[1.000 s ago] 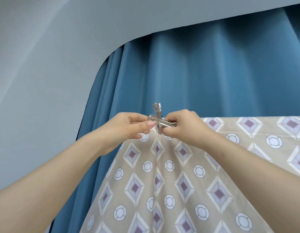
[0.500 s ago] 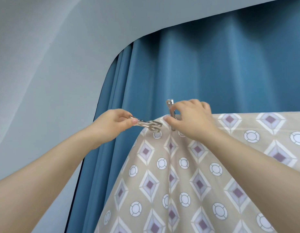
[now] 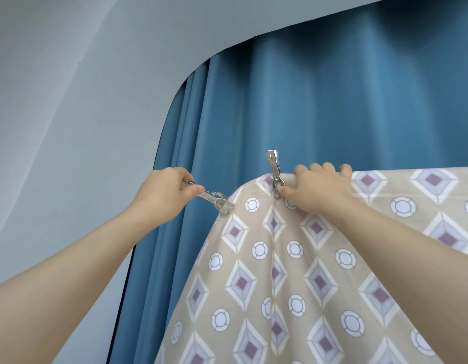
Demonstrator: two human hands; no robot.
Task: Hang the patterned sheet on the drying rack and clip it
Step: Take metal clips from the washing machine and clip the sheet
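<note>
Soft, light and likely slippery, the patterned sheet (image 3: 319, 279) hangs from centre toward 5 o'clock. The left hand (image 3: 164, 195) pinches a metal clip (image 3: 217, 200) at the sheet's 9 o'clock edge. The right hand (image 3: 317, 190) grasps the top fold, the best hold, beside an upright clip (image 3: 274, 174), seemingly fastened.

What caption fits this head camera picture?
Left hand pinches a clip at the sheet's edge; right hand grips its top beside an upright clip.

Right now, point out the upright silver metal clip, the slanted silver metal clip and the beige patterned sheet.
upright silver metal clip (image 3: 274, 174): head view, mid shank.
slanted silver metal clip (image 3: 218, 200): head view, front half.
beige patterned sheet (image 3: 317, 279): head view, hanging middle.
</note>
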